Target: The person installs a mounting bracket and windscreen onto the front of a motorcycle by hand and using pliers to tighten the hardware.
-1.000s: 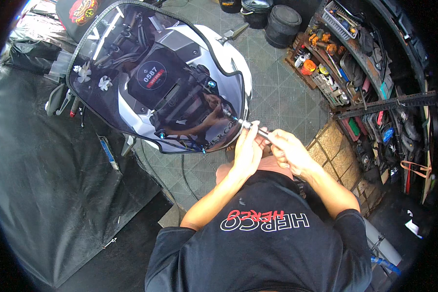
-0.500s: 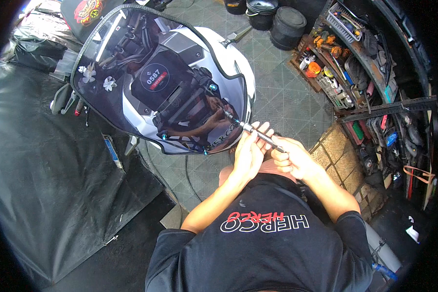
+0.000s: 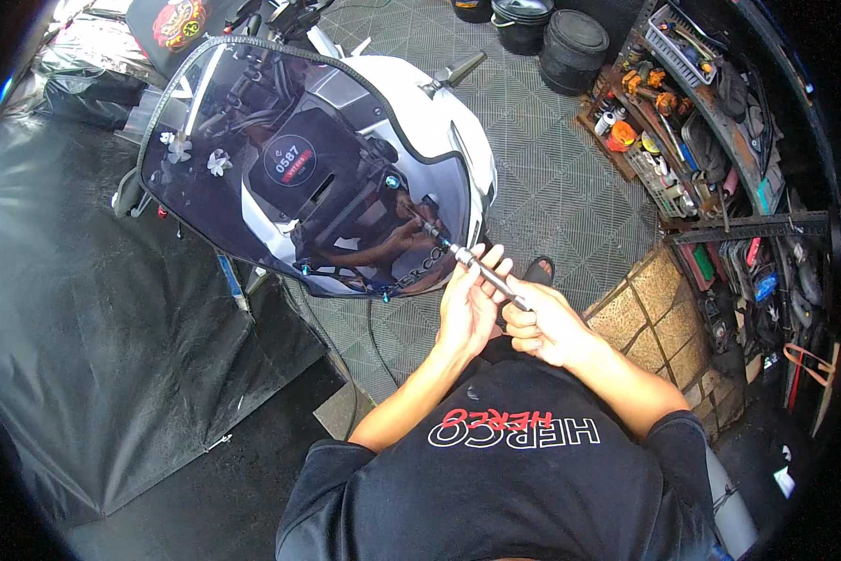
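Note:
A slim metal socket driver (image 3: 491,280) slants from my hands to the lower right edge of a dark tinted windshield (image 3: 345,215) on a white motorcycle (image 3: 403,86). Its far end meets a blue bolt there, mostly hidden by the tool. My right hand (image 3: 549,325) is closed round the rear of the driver. Around the front of the shaft, my left hand (image 3: 464,309) holds it with fingers curled, palm partly up. Other blue bolts show on the windshield: one higher up (image 3: 392,182), one at the lower left (image 3: 304,269) and one at the bottom edge (image 3: 386,297).
Black buckets (image 3: 573,51) stand on the patterned floor mat (image 3: 570,178) at the back. Along the right runs a shelf (image 3: 747,222) crowded with tools and parts. A black sheet (image 3: 130,355) covers the left side. A sandalled foot (image 3: 539,271) shows beyond my right hand.
The view has shifted a little. My hands, still holding the socket driver at the same windshield edge, sit slightly lower and further left. The sandalled foot has come into sight.

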Demonstrator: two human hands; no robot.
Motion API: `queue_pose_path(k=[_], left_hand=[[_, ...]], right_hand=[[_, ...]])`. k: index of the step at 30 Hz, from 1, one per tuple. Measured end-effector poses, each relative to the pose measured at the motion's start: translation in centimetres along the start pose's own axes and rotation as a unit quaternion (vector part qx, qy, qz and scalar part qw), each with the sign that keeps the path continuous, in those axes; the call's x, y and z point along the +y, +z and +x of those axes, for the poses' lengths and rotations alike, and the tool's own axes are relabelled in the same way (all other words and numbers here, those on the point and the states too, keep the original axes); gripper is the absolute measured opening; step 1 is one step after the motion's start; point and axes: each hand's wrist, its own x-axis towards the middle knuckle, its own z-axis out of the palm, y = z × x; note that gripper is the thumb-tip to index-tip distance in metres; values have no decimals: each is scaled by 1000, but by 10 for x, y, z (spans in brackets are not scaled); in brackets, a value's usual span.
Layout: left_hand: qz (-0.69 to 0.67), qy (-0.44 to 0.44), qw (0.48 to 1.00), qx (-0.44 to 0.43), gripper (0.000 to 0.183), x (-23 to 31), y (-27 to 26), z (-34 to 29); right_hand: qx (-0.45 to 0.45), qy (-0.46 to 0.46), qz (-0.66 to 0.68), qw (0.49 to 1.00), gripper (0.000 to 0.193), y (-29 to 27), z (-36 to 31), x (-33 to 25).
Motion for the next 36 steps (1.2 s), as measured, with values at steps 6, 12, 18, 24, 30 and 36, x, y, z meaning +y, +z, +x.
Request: queue_pose_path(k=[6, 12, 18, 24, 30, 36], left_hand=[[52, 20, 994, 93, 19, -2, 0, -5], [55, 22, 998, 22, 23, 1, -7, 5], [34, -37, 998, -46, 27, 20, -9, 6], [39, -92, 993, -61, 20, 19, -23, 24], [-53, -125, 981, -136, 27, 28, -19, 17], [11, -140, 983, -122, 23, 29, -29, 24]], right_hand=[[10, -122, -246, 962, 38, -8, -13, -20], [2, -74, -270, 960, 28, -9, -2, -13], [-34, 187, 408, 893, 29, 4, -12, -19], [194, -205, -549, 787, 27, 28, -10, -8], [111, 178, 172, 963, 29, 30, -11, -23], [180, -209, -614, 739, 29, 47, -9, -34]])
